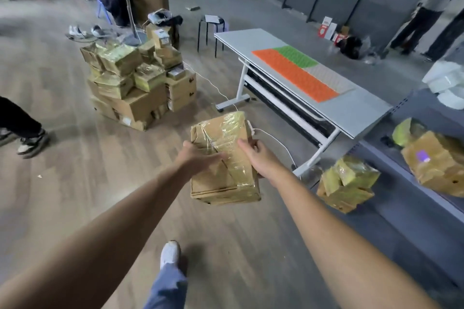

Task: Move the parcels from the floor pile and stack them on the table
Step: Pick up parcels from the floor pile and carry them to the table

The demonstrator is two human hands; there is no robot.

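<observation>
A brown cardboard parcel (223, 133) wrapped in clear tape is carried in the air above the wooden floor, in the middle of the view. My left hand (198, 158) lies across its top with the fingers spread flat. My right hand (258, 158) holds its right side, thumb on top and fingers hidden underneath. The floor pile of taped parcels (135, 83) stands at the left, beyond my hands. The grey table (364, 113) stretches away at the right, with an orange, green and white mat (296, 75) lying on its top.
A person's legs and shoes (27, 140) are at the left edge, more people at the back and far right. Taped parcels (346, 183) lie by the table's near leg, another parcel (437, 160) on a grey shelf at right. A white cable (213, 85) crosses the floor. A black stool (211, 30) stands behind the table.
</observation>
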